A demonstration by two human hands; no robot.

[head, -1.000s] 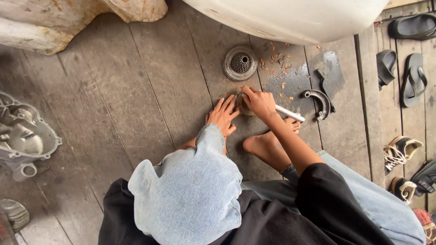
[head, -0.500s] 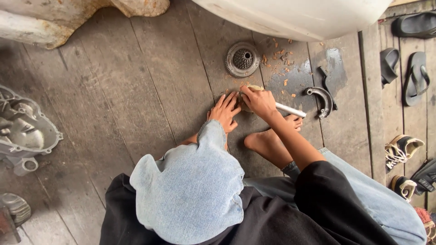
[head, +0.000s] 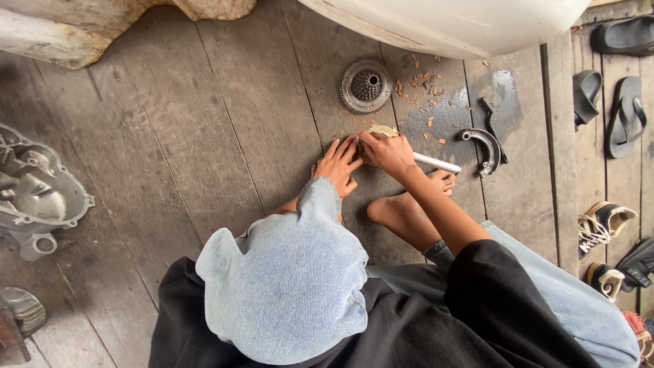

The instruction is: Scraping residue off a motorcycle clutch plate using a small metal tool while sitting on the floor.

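Compared with a second ago, very little has shifted: my right hand [head: 388, 151] stays closed around the white-handled tool [head: 436, 163], whose handle pokes out toward the right of the frame, and the working end, hidden under my fist, remains pressed on the small tan piece [head: 381, 131] lying on the plank floor [head: 204, 136] just above centre. My left hand [head: 337, 167] has its fingers spread flat on the floor, touching the left edge of that piece and bracing it, gripping nothing. Both hands have crept only slightly, so I judge that I am in the middle of the same scraping or cutting stroke, not finished and not starting anything new. Counting what lies around: one round toothed metal hub [head: 366, 85] just above my hands, one curved brake shoe [head: 485, 146] to the right, one dark flat strip [head: 492, 123] beside it, one scatter of tan chips [head: 422, 78] between hub and shoe, one grey engine cover [head: 34, 191] at the left edge. At the right edge there are three dark sandals, and below them two sneakers. My bare foot [head: 405, 215] rests just below my right hand.
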